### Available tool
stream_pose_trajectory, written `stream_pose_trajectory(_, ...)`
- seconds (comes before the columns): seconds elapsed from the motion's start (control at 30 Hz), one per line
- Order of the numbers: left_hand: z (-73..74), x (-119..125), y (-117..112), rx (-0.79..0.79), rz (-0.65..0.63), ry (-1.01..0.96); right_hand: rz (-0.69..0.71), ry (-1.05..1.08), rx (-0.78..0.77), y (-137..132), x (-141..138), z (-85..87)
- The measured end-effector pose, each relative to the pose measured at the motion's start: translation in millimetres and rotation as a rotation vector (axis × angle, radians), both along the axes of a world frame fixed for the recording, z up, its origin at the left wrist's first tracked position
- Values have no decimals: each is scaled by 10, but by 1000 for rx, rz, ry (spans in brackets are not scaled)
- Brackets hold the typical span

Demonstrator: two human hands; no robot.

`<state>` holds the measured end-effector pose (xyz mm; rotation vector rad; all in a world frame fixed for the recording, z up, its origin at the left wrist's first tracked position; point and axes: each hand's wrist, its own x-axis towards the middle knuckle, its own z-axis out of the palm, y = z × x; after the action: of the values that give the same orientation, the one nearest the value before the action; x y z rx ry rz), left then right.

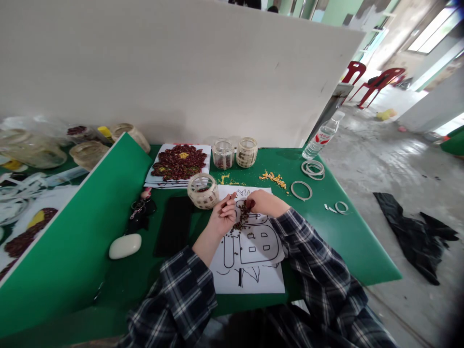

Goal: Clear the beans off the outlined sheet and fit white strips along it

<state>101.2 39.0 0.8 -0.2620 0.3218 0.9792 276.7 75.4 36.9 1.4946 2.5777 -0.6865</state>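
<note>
My left hand (224, 216) hovers over the left edge of a paper with a black outline drawing (253, 249), its fingers curled in. What it holds, if anything, is hidden. Fingertips of my right hand (267, 203) are pinched together and point down at a scatter of small dark seeds (239, 222) on the drawing. Whether a seed is between them is too small to tell. A second white sheet (268, 282) with leaf outlines lies underneath. Close to my left hand stands a glass jar in a woven cover (203, 192), with dark contents.
Behind are a bean-mosaic flower picture (179, 162), two jars (224, 154) (247, 153) and yellow kernels (273, 180). Tape rings (301, 190) and a water bottle (322, 137) are right. A phone (174, 225), white case (125, 246) and green divider (72, 232) are left.
</note>
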Motion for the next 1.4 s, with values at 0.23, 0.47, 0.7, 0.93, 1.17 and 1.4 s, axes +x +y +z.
stream_pose_trajectory(0.23,-22,6,20,-3,-10,-75,-8,-66,41,-44,-48,51)
stream_pose_trajectory(0.47,-49,11,27,5,-27,-81,-35,-185,143,-151,-183,93)
stream_pose_trajectory(0.7,-41,43,41,5,-26,45,-86,-252,145,-240,-312,103)
stream_pose_trajectory(0.93,5,149,65,-43,115,297,-130,-162,97,-153,-186,83)
stream_pose_trajectory(1.17,7,165,17,-13,-58,324,-56,366,-21,-171,-27,460)
stream_pose_trajectory(1.4,37,218,2,-30,-110,352,-26,462,-81,-204,-152,444)
